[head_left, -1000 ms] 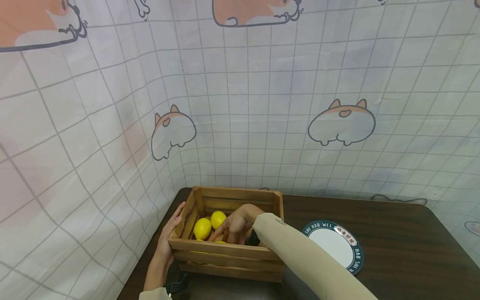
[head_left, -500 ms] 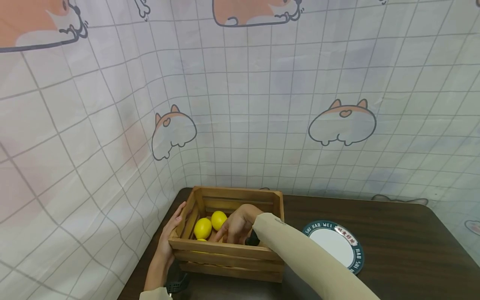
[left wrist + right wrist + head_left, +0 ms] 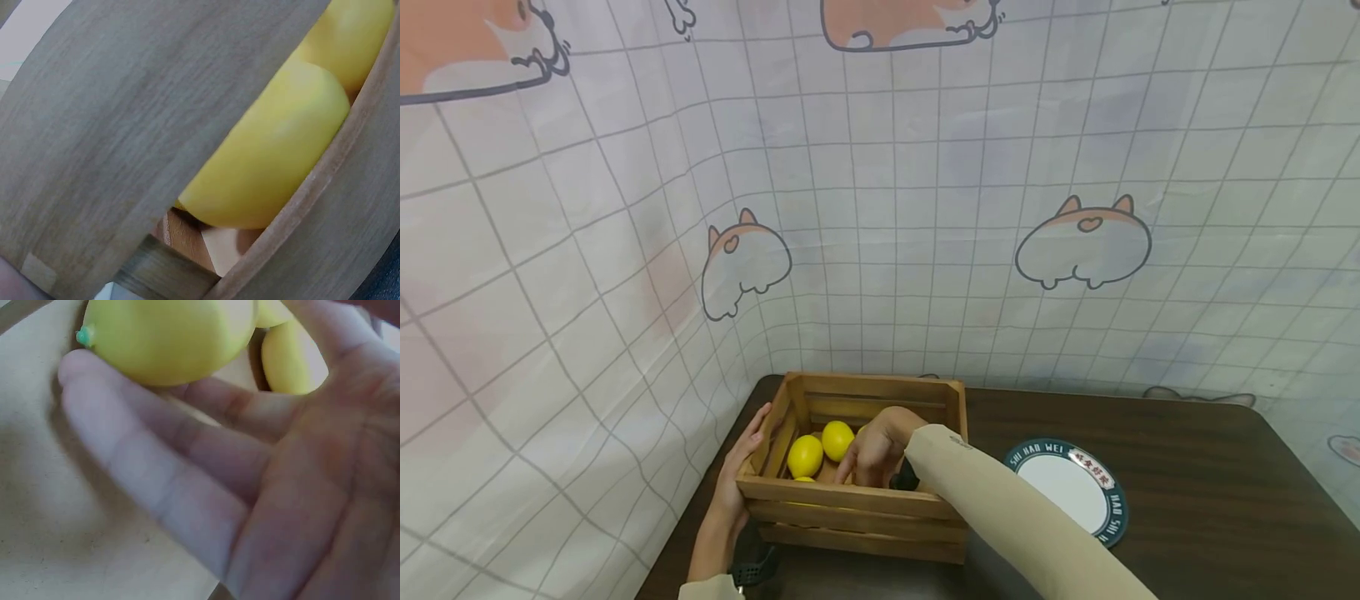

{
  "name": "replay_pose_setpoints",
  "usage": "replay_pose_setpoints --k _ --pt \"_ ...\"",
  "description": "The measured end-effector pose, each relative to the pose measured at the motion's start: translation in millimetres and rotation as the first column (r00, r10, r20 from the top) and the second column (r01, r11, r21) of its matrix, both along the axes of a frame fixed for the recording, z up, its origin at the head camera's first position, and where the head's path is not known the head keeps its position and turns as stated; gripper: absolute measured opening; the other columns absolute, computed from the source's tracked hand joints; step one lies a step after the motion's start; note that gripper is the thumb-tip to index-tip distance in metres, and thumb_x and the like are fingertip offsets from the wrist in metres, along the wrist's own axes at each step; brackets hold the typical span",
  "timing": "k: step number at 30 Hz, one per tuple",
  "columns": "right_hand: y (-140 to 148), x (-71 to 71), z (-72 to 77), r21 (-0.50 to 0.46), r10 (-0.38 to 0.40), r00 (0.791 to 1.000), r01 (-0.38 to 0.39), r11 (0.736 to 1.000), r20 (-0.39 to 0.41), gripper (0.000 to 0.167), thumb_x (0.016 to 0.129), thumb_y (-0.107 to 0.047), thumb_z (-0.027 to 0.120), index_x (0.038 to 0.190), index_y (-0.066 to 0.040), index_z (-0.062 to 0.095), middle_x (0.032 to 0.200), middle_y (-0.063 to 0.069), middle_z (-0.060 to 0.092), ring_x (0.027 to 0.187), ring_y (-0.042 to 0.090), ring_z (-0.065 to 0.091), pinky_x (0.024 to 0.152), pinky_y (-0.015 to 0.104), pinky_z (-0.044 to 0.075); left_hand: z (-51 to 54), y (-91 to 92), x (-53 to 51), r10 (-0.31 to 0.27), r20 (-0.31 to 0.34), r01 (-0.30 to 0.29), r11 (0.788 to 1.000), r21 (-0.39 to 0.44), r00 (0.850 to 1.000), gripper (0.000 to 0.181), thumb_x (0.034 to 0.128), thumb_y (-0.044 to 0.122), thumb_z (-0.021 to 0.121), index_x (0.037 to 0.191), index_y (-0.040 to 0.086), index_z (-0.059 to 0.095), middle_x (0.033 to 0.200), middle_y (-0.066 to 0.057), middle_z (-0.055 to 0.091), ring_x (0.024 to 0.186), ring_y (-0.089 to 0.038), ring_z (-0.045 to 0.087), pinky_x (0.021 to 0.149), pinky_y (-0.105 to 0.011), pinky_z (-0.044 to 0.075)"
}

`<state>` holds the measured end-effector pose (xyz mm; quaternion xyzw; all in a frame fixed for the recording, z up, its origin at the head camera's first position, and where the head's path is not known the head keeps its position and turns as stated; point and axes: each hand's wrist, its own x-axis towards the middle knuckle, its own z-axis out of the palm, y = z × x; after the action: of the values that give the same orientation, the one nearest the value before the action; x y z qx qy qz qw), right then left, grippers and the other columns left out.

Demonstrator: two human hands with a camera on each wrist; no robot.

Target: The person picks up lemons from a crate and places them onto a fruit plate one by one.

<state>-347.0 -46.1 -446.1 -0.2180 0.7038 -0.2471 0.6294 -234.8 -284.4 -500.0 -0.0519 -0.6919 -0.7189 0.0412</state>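
A slatted wooden crate (image 3: 857, 525) holds several yellow lemons (image 3: 805, 457). My left hand (image 3: 734, 471) lies along the crate's left end, fingers extended against its side. Reaching over the front right of the crate, my right hand (image 3: 874, 454) is down inside it, its lower part hidden by the front slats. In the right wrist view its fingers (image 3: 156, 469) stretch out beside a lemon (image 3: 169, 337) with a green tip; contact is hard to tell. Through a gap between slats, the left wrist view shows another lemon (image 3: 269, 150).
A round white plate (image 3: 1063, 492) with a dark green lettered rim lies on the dark wooden table (image 3: 1210, 483), right of the crate. A patterned cloth (image 3: 910, 208) hangs behind and to the left of the table.
My right hand's fingers have drawn slightly right inside the crate. Yellow seen below them earlier is now hidden, and a bit of lemon shows behind the hand. My left hand stays put.
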Motion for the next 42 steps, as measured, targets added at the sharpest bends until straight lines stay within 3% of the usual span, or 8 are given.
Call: replay_pose_setpoints --k 4,8,12,15,19,25,32,42 --pt "4 -3.6 2.0 -0.041 -0.003 1.0 0.003 0.999 -0.008 0.058 0.092 0.01 0.054 0.136 -0.027 0.064 0.125 0.007 0.069 0.104 0.025 0.067 0.089 0.041 0.056 -1.2 0.3 -0.9 0.006 0.008 -0.006 1.0 0.007 1.0 0.057 0.1096 0.038 0.037 0.164 0.024 0.026 0.173 -0.002 0.013 0.158 -0.032 0.009 0.123 -0.069 0.003" --pt "7 -5.5 5.7 -0.114 0.031 0.999 -0.032 0.993 -0.009 0.059 0.094 0.007 0.053 0.138 -0.031 0.064 0.121 0.003 0.064 0.09 0.022 0.061 0.082 0.04 0.053 -2.6 0.3 -1.5 0.011 0.018 -0.011 1.0 0.003 1.0 0.056 0.1093 0.039 0.037 0.163 0.027 0.028 0.173 0.0 0.014 0.158 -0.03 0.01 0.124 -0.068 0.003" --pt "9 -5.9 10.6 -0.202 0.05 0.997 -0.062 0.977 -0.064 0.052 0.095 -0.001 0.059 0.136 -0.032 0.067 0.113 0.0 0.059 0.082 0.021 0.055 0.086 0.045 0.057 -2.6 -0.5 -1.0 0.011 0.016 -0.011 1.0 0.005 1.0 0.057 0.1093 0.039 0.037 0.164 0.027 0.027 0.173 -0.001 0.014 0.158 -0.031 0.01 0.123 -0.069 0.004" --pt "10 -6.8 15.7 -0.265 0.036 0.994 -0.062 0.962 -0.099 0.046 0.098 -0.008 0.062 0.137 -0.031 0.066 0.123 -0.002 0.057 0.089 0.025 0.063 0.095 0.053 0.058 -1.5 -1.5 -1.4 0.009 0.011 -0.009 1.0 0.01 1.0 0.057 0.1093 0.039 0.038 0.164 0.025 0.027 0.173 -0.002 0.014 0.158 -0.032 0.009 0.123 -0.069 0.003" --pt "11 -6.6 21.7 -0.35 -0.024 0.991 -0.023 0.937 -0.129 0.044 0.099 -0.014 0.066 0.14 -0.03 0.064 0.137 0.006 0.057 0.104 0.036 0.067 0.095 0.055 0.058 -0.3 -1.8 -1.3 0.0 0.01 0.0 1.0 0.013 1.0 0.058 0.1094 0.039 0.038 0.164 0.024 0.026 0.174 -0.003 0.012 0.158 -0.034 0.008 0.123 -0.07 0.003" --pt "9 -5.5 25.9 -0.451 -0.111 0.982 0.031 0.892 -0.153 0.049 0.097 -0.017 0.069 0.144 -0.027 0.06 0.148 0.006 0.048 0.118 0.03 0.062 0.094 0.055 0.058 -0.5 -0.6 -1.0 -0.002 0.021 0.002 1.0 0.02 1.0 0.058 0.1094 0.04 0.037 0.164 0.024 0.026 0.173 -0.001 0.013 0.157 -0.032 0.01 0.123 -0.07 0.004" --pt "9 -4.6 30.6 -0.519 -0.139 0.977 0.036 0.854 -0.162 0.05 0.098 -0.011 0.067 0.145 -0.024 0.055 0.141 0.008 0.049 0.122 0.025 0.058 0.1 0.06 0.053 0.0 0.4 -1.0 -0.003 0.016 0.003 1.0 0.02 1.0 0.057 0.1093 0.039 0.038 0.164 0.025 0.027 0.173 -0.002 0.013 0.157 -0.031 0.011 0.123 -0.07 0.004" --pt "16 0.2 39.1 -0.581 -0.238 0.959 0.108 0.806 -0.153 0.054 0.096 -0.009 0.068 0.146 -0.019 0.048 0.141 0.012 0.042 0.121 0.026 0.056 0.103 0.064 0.049 1.0 0.3 -1.0 0.001 0.028 -0.002 1.0 0.012 1.0 0.057 0.109 0.041 0.038 0.163 0.027 0.028 0.173 0.0 0.013 0.158 -0.031 0.01 0.123 -0.07 0.004"
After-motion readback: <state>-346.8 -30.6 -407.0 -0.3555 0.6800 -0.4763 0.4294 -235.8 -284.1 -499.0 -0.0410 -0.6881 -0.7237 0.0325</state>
